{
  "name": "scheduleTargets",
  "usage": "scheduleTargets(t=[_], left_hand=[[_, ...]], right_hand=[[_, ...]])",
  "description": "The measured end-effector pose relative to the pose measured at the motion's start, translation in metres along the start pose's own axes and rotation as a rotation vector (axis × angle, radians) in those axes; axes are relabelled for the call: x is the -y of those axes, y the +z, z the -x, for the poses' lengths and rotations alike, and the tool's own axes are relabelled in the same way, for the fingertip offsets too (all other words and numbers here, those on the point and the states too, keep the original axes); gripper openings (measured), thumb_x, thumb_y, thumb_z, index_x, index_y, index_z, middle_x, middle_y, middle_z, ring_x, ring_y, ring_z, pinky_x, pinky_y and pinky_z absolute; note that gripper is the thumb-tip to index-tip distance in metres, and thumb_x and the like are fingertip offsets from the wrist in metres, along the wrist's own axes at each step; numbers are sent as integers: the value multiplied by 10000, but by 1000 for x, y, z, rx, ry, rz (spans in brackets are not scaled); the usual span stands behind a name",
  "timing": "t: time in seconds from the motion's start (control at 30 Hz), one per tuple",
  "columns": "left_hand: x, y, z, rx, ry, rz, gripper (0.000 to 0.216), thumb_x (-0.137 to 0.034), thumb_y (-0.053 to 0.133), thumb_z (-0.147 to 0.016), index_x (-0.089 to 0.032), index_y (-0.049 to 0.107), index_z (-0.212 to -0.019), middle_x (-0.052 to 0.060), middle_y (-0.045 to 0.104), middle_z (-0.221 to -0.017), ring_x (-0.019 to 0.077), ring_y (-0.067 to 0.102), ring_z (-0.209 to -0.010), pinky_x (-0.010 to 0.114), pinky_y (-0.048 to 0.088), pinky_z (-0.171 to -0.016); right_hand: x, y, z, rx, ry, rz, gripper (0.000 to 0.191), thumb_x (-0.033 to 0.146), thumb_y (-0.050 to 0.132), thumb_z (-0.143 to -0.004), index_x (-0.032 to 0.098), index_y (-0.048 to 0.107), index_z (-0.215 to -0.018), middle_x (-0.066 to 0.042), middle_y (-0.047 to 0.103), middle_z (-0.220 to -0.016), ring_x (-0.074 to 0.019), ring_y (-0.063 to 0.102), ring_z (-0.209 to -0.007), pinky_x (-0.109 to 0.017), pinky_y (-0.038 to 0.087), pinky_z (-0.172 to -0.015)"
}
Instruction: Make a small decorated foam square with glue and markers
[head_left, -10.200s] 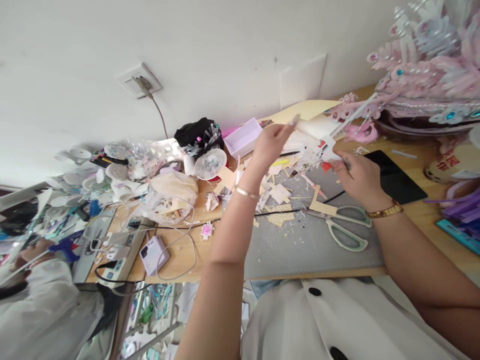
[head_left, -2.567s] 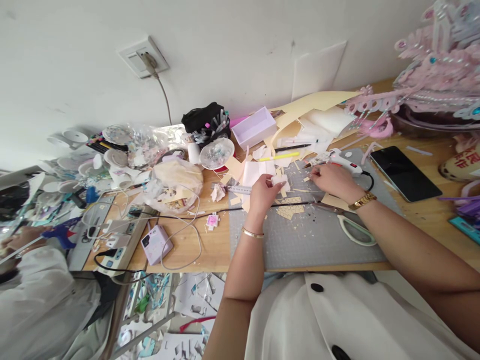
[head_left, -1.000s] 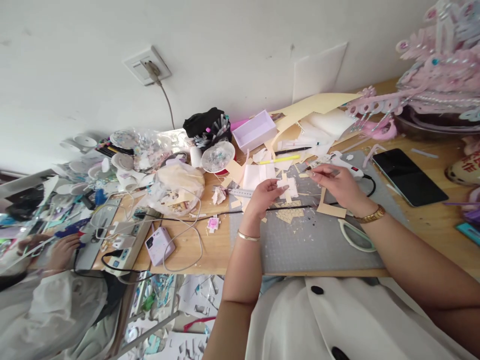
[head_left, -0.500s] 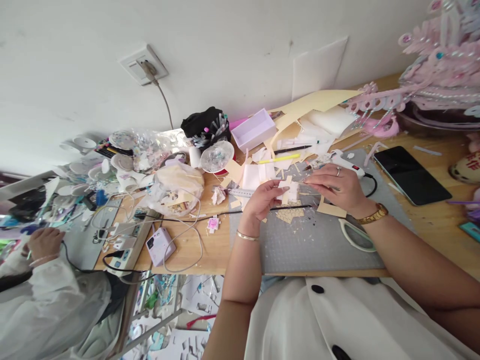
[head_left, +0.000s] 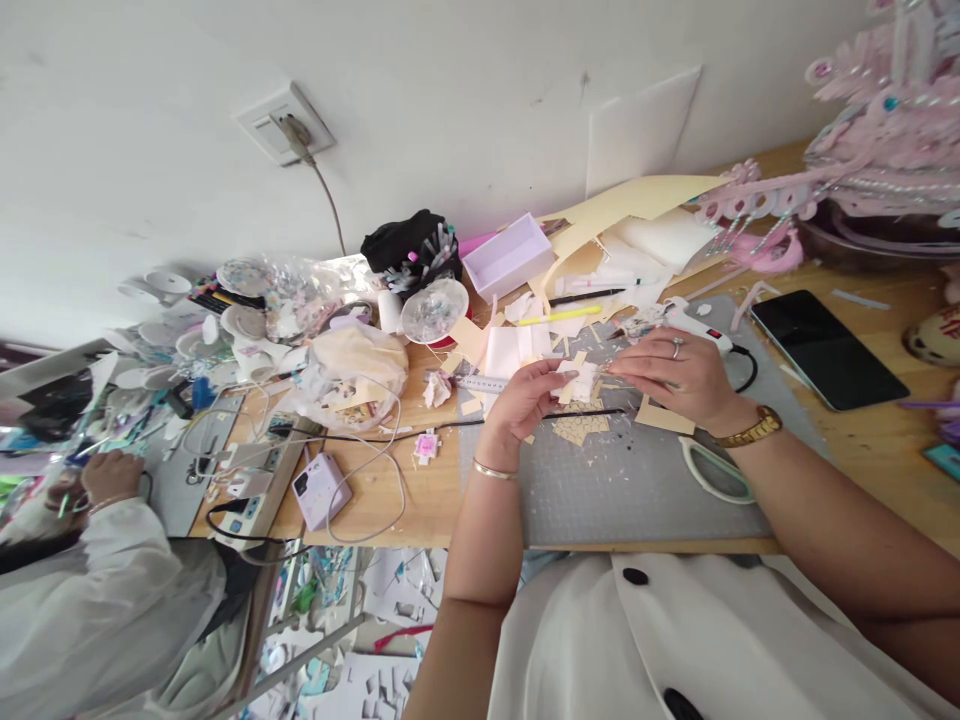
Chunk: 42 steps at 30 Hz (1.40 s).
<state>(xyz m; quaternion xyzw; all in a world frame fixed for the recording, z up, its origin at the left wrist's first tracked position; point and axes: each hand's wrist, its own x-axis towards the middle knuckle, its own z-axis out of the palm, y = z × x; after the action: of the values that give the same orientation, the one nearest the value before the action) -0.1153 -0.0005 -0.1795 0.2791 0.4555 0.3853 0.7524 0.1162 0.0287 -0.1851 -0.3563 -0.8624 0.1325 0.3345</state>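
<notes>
In my left hand (head_left: 529, 395) is a small white piece with flat tabs (head_left: 581, 382), gripped between thumb and fingers above the mat. My right hand (head_left: 675, 370) is closed in a pinch at the right side of that piece; whatever lies between its fingertips is too small to make out. Below the piece, tan card cut in a cracked pattern (head_left: 581, 428) lies on the grey cutting mat (head_left: 600, 500). A white glue gun (head_left: 690, 317) rests behind my right hand. Beneath the right wrist is a pale scissor-like handle (head_left: 691, 470).
A phone (head_left: 825, 345) lies to the right. Behind my hands are a lilac box (head_left: 510, 260), a yellow pen (head_left: 559, 315) and paper scraps. A power strip (head_left: 270, 490), cables and a lilac device (head_left: 322, 490) lie left. Another person's hand (head_left: 112, 475) works at far left.
My hands stay nearly in place around the white piece, with only slight finger movement. The other person's hands at far left have shifted a little to the right.
</notes>
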Motion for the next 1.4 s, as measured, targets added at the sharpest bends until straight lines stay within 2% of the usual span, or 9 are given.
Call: scheduleTargets(t=[0.47, 0.73, 0.9, 1.0, 1.07, 1.13, 1.23, 1.3, 1.4], left_hand=[[1, -2, -1, 7, 1, 6, 412, -277, 873, -606, -129, 704, -951, 17, 674, -807, 107, 604, -689, 254, 481, -620], [1, -2, -2, 4, -1, 32, 428, -264, 885, -576, -119, 706, -936, -5, 643, -744, 75, 550, -628, 215, 414, -553], [2, -3, -2, 10, 4, 34, 428, -270, 883, -592, -120, 696, -947, -13, 644, -738, 75, 560, -614, 227, 439, -572], [2, -3, -2, 21, 11, 29, 423, -273, 879, -602, -131, 688, -953, -9, 660, -762, 88, 579, -623, 241, 458, -589], [2, -3, -3, 11, 27, 23, 440, -277, 886, -596, -141, 683, -961, -1, 678, -786, 97, 591, -635, 245, 455, -595], [3, -3, -4, 0, 57, 16, 450, -283, 890, -598, -148, 680, -973, 4, 688, -802, 98, 596, -648, 241, 443, -606], [5, -3, -5, -16, 117, 19, 447, -279, 881, -618, -166, 672, -997, -4, 686, -833, 94, 607, -697, 224, 423, -632], [5, -2, -4, -37, 146, 18, 461, -279, 877, -624, -190, 660, -1020, -22, 674, -837, 84, 602, -703, 212, 408, -625], [5, 1, -3, -52, 174, -6, 484, -302, 879, -620, -217, 649, -1036, -46, 648, -802, 68, 573, -666, 202, 385, -592]], right_hand=[[1, -2, -2, 25, -19, 34, 324, 331, 500, -971, 303, 815, -900, -43, 805, -915, -216, 679, -854, -389, 530, -848], [1, -4, -1, 51, -43, 93, 353, 335, 468, -990, 335, 817, -937, -19, 807, -950, -223, 656, -893, -387, 504, -844], [-3, -1, 0, -102, -202, 140, 260, 261, 556, -974, 336, 804, -949, 9, 803, -880, -193, 644, -816, -341, 483, -742], [-6, 0, -1, -181, -246, 126, 149, 300, 645, -936, 306, 784, -988, -8, 796, -887, -202, 653, -821, -345, 492, -746], [-8, 2, -2, -192, -203, 75, 178, 394, 675, -912, 285, 765, -1021, -33, 792, -927, -225, 670, -860, -369, 503, -792], [-10, 3, -1, -175, -108, -10, 298, 520, 665, -889, 268, 746, -1028, -60, 782, -953, -250, 678, -904, -393, 503, -831], [-11, 5, 0, -71, 141, -172, 440, 665, 567, -889, 250, 705, -940, -67, 749, -888, -247, 666, -824, -388, 495, -758], [-8, 5, 0, 40, 300, -296, 485, 687, 468, -926, 244, 652, -849, -51, 706, -812, -223, 636, -742, -365, 474, -693], [-1, 4, -2, 171, 388, -433, 512, 652, 375, -969, 242, 549, -718, -31, 619, -726, -201, 591, -697, -348, 442, -676]])
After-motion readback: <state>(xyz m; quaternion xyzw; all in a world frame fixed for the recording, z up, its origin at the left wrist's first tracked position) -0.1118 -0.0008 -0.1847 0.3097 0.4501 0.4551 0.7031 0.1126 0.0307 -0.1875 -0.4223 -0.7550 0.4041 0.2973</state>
